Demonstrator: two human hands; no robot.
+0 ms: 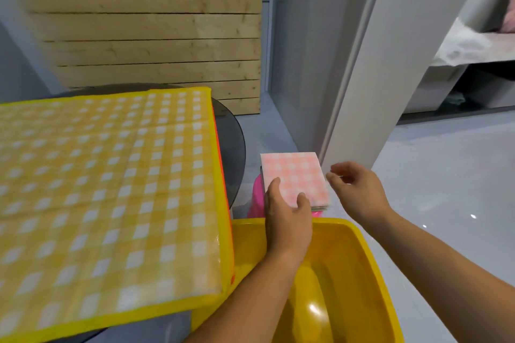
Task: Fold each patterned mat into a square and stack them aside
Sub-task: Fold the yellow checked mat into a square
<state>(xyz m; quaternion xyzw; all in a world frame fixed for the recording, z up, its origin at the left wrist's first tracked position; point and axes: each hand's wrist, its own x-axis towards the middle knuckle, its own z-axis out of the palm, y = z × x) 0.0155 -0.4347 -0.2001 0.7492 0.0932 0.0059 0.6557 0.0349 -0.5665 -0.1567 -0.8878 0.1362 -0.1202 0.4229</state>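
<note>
Left hand (287, 220) rests on pink mat (296, 175); right hand (359, 192) seems loosely open.

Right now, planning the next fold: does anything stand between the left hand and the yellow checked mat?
Nothing visible does. The left hand touches the folded pink mat; the yellow checked mat lies spread to its left, its top bare.

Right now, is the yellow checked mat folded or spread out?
Spread out. The yellow checked mat lies flat across the table, crease lines showing; the pink mat beside it is a small folded square.
</note>
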